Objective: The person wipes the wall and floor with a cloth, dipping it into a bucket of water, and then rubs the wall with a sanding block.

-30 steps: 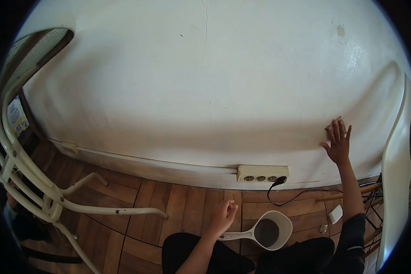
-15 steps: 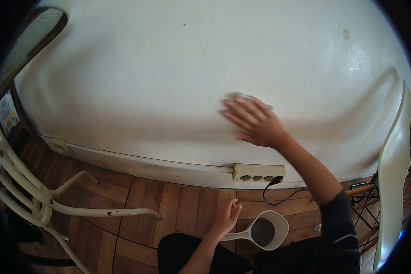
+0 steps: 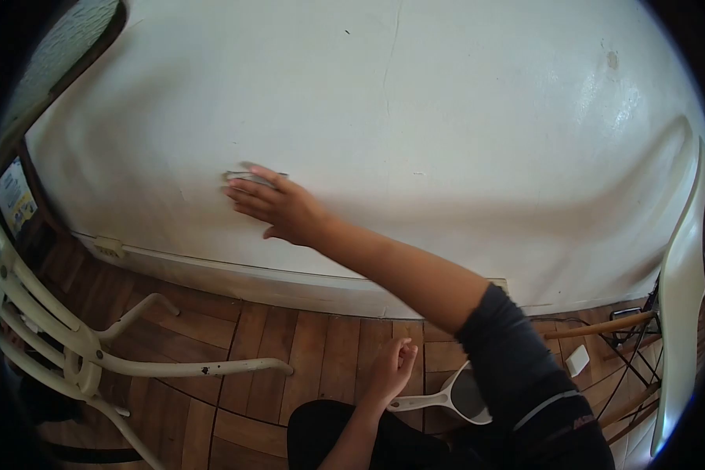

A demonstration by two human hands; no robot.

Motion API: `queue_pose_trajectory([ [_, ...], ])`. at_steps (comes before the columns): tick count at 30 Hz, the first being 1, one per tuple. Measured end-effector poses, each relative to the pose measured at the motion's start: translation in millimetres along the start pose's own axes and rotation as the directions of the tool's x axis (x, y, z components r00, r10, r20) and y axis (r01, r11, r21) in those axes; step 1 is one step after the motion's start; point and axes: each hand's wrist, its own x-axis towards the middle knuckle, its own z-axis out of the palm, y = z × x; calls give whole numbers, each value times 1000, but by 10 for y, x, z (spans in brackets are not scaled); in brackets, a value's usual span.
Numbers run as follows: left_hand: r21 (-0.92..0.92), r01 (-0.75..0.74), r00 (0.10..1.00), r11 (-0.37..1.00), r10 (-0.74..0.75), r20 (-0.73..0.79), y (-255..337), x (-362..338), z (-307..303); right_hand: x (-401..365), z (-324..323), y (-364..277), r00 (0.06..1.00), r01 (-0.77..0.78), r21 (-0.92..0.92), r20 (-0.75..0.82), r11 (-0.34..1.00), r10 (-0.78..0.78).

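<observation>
My right hand [image 3: 278,210] is pressed flat to the white wall [image 3: 478,117], arm stretched across to the left. Under its fingers is a thin grey cloth-like piece [image 3: 247,177], mostly covered, with only its edges showing. My left hand [image 3: 392,368] is curled closed above my knee, and nothing shows in it. Close below it is the handle of a white dipper [image 3: 419,402]. The dipper stands on the wooden floor, its cup partly hidden behind my right sleeve; the part of its inside that shows looks grey.
A cream metal chair [image 3: 86,345] stands at the left, one leg reaching toward the middle. A white chair [image 3: 677,298] is at the right edge. Along the wall base runs a cable trunking [image 3: 211,262] with a socket [image 3: 108,247]. A small white block [image 3: 577,361] lies on the right.
My right hand has slid left along the wall with the grey piece under it. The arm now covers most of the power strip. My left hand stays curled in place.
</observation>
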Motion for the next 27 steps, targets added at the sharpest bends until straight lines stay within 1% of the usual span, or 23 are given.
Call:
queue_pose_trajectory([
  [2,2,44,999,999,-44,-20,19,8,-17,-430,-53,118,1000,3,-31,10,1000,-3],
  [4,13,31,999,999,-31,-13,-5,11,-21,-959,-152,236,995,31,-27,92,999,-28],
  [6,31,21,1000,999,-21,-5,-8,-1,-30,-1549,-293,373,985,-16,-43,173,999,23],
  [8,42,-18,999,999,19,-26,18,-11,-10,-2141,-463,559,964,-76,-109,248,991,101],
  [10,74,-5,1000,997,6,-14,45,-5,-8,-2770,-606,749,938,-154,-90,301,984,174],
  [11,108,5,1000,994,-4,-13,52,-10,-3,-3093,-682,840,912,-181,-92,357,979,202],
  [12,102,-17,999,995,20,-27,29,-11,21,-3437,-743,925,890,-211,-76,397,975,223],
  [13,100,-18,999,995,21,-28,44,-7,37,-3738,-833,1004,874,-222,-89,422,971,239],
  [14,88,-12,1000,996,15,-22,60,-1,47,-4046,-894,1097,885,-206,-112,402,972,234],
  [16,73,-3,1000,997,5,-28,91,7,67,-4465,-1006,1220,849,-209,-118,471,971,240],
  [18,65,-27,1000,998,27,5,132,31,113,-4549,-980,1231,853,-195,-92,476,976,216],
  [19,60,-26,1000,998,26,-2,176,42,126,-4482,-986,1246,851,-190,-69,485,979,200],
  [21,45,-7,999,999,5,39,268,52,147,-4306,-903,1227,873,-156,-51,460,987,162],
  [22,38,1,999,999,-3,34,264,61,164,-4113,-868,1188,887,-123,-12,447,992,115],
  [24,38,-58,996,998,56,65,233,53,184,-3634,-765,1044,911,-48,50,412,998,23],
  [25,36,-51,997,998,49,63,220,45,188,-3333,-696,954,922,-7,70,387,998,-20],
  [27,0,-53,998,999,53,42,195,49,181,-2695,-596,755,931,79,47,354,996,-91],
])
